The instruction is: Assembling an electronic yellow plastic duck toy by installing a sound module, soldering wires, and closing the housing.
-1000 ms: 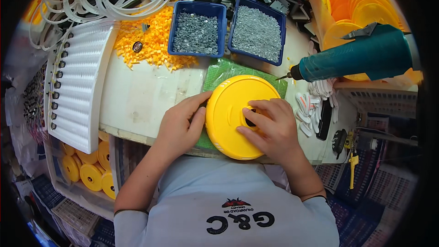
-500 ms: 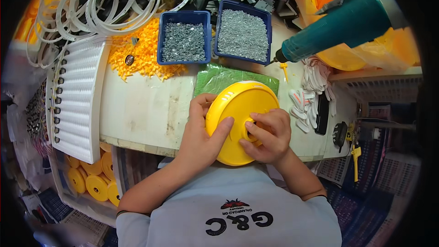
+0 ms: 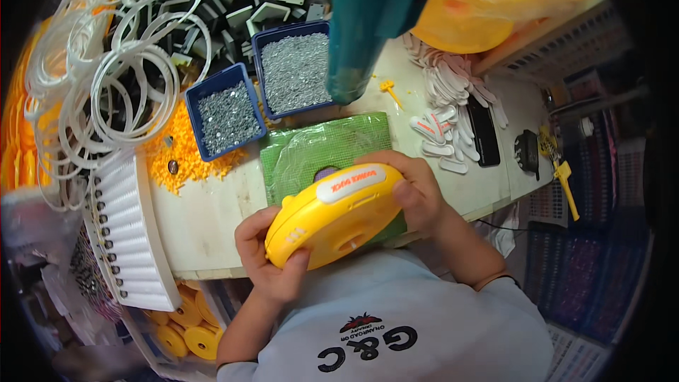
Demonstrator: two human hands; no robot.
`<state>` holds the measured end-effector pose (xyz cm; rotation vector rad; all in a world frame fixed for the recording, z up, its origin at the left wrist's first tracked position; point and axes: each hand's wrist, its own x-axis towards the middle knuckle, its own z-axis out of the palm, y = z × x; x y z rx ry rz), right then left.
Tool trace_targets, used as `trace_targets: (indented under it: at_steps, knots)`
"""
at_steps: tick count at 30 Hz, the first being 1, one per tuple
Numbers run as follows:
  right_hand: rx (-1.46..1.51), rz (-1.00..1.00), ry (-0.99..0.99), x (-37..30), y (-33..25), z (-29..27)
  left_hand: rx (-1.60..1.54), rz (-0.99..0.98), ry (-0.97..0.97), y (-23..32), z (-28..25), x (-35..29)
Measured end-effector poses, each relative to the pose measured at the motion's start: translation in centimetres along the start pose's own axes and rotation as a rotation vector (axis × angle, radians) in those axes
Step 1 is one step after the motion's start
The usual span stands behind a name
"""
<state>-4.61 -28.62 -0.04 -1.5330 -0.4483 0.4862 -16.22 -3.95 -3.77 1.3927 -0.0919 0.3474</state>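
Note:
A round yellow plastic housing (image 3: 329, 223) is held tilted between my two hands, over the front edge of the bench. Its rim faces up, showing a white oval plate (image 3: 359, 182) with red lettering; a small slot and a round central opening show on the side toward me. My left hand (image 3: 274, 258) grips the left end, thumb on the near face. My right hand (image 3: 416, 194) is closed round the right end, thumb near the plate. Beneath and beyond it lies a green mat (image 3: 325, 143) under clear plastic, with a small dark round spot partly hidden by the housing.
A teal electric screwdriver (image 3: 371, 25) hangs over the bench. Behind are blue bins of small metal parts (image 3: 228, 113) and screws (image 3: 293, 71), yellow pieces (image 3: 166, 170) and white rings (image 3: 134, 92). White strips (image 3: 453, 138) and a black phone-like slab (image 3: 484, 131) lie right; yellow discs (image 3: 187, 329) fill a crate below.
The housing has turned from showing its flat face to showing its rim and white plate. My right hand has left the central hub for the right end. The whole view has swung.

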Motion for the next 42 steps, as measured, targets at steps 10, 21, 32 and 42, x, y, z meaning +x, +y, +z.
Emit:
trace_targets:
  at_steps: [10, 21, 32, 42]
  knots:
    - [-0.412, -0.692, 0.071, 1.0, -1.6, 0.4, 0.35, 0.378, -0.042, 1.5, -0.9, 3.3]
    - [-0.552, -0.779, 0.15, 1.9, -0.8, 0.9, 0.464, 0.355, -0.153, 2.4, -0.8, 5.8]
    - [-0.587, -0.852, 0.11, 2.2, -0.6, 1.1, 0.514, 0.353, -0.15, 2.6, -1.5, 5.5]
    - [-0.625, -0.816, 0.123, 2.6, -1.4, 0.6, 0.577, 0.316, -0.125, 3.6, -0.9, 6.5]
